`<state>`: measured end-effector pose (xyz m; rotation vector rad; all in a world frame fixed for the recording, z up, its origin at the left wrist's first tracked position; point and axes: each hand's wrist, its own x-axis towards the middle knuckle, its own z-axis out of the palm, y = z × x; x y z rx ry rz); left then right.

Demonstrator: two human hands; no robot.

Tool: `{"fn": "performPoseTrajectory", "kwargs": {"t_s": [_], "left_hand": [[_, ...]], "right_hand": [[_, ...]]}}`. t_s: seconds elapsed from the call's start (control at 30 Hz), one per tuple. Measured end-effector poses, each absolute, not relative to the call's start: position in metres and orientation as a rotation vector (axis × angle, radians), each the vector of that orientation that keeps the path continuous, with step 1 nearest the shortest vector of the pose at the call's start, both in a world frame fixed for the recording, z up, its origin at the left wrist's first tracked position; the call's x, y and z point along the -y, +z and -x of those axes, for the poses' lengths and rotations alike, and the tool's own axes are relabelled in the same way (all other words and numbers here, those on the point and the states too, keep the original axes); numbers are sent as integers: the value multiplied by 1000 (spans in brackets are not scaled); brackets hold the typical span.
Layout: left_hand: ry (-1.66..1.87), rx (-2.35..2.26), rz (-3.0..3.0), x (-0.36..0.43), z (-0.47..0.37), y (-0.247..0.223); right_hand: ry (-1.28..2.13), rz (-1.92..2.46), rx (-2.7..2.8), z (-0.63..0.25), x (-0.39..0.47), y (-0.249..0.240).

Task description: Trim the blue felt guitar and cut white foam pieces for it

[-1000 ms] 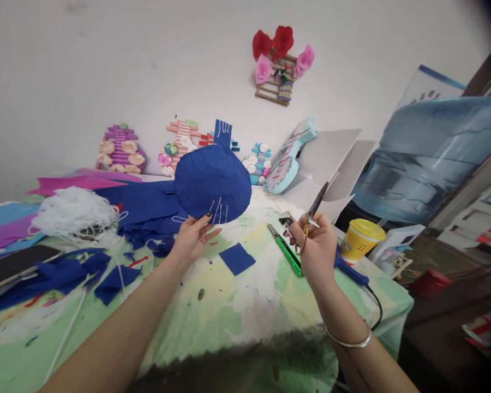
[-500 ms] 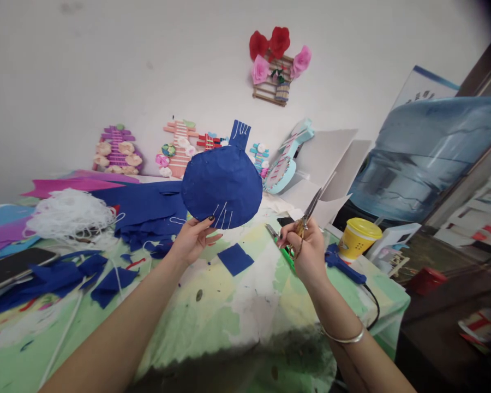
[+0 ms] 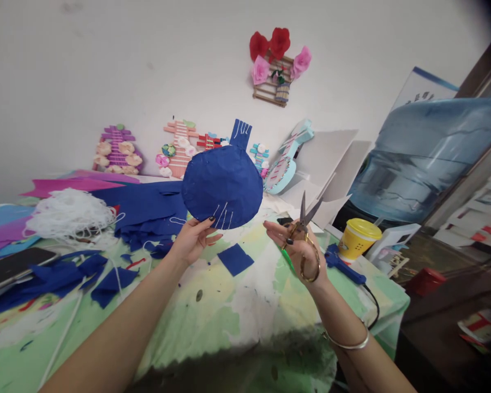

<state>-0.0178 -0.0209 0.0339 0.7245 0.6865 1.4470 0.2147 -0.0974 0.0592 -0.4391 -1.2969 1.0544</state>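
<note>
Pinched at its lower edge by my left hand [image 3: 192,240] is a blue instrument-shaped craft [image 3: 223,185], a round body with a short neck at the top. White strings lie on its neck and near its bottom edge. My right hand [image 3: 305,251] holds a pair of gold-handled scissors [image 3: 306,218], blades spread and pointing up, to the right of the craft. Below the craft, a blue square [image 3: 235,259] lies flat on the tablecloth [image 3: 229,311]. A bright green tool [image 3: 287,256] is partly covered by my right hand.
White string [image 3: 71,215], blue scraps [image 3: 69,275] and a phone [image 3: 16,267] are on the left. A blue glue gun [image 3: 346,266] and yellow cup [image 3: 359,240] stand right, before a large water bottle [image 3: 429,158]. A light-blue guitar craft [image 3: 286,164] leans at the back.
The scissor blades have spread apart, and my right hand has turned with its fingers extended to the left. My left hand and the blue craft have hardly moved.
</note>
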Motion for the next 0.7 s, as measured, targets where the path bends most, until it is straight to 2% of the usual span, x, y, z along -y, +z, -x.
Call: {"fn": "performPoseTrajectory", "kwargs": {"t_s": [0.27, 0.7], "left_hand": [[1464, -685, -713, 21, 18, 35], [1316, -600, -816, 23, 21, 34]], "right_hand": [[1179, 471, 1299, -218, 99, 65], [972, 689, 1182, -218, 77, 65]]}}
